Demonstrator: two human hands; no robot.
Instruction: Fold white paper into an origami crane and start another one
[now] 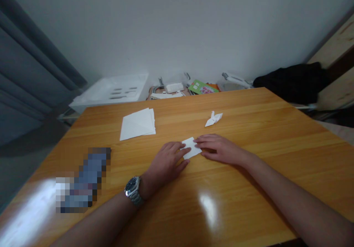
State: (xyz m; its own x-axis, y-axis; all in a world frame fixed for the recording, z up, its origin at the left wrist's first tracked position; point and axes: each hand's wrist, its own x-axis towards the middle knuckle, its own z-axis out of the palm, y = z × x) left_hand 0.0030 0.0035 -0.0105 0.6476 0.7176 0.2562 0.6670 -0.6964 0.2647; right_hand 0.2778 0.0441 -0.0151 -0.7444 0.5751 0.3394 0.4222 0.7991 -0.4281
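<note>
- Evidently, the small white paper (193, 151) lies flat on the worktop (249, 125) between the left hand (167, 162) and right hand (218, 149), probably steadied from both sides against slipping.
- Left fingers: unclenched and loosely spread, touching the paper's left part from above.
- Right fingers: extended, unclenched, at its opposite edge (whether any tip reaches underneath, I cannot tell).
- Beyond, the paper stack (137, 124) and folded paper figure (214, 119) sit apart, perhaps leaving both hands elbow room.
</note>
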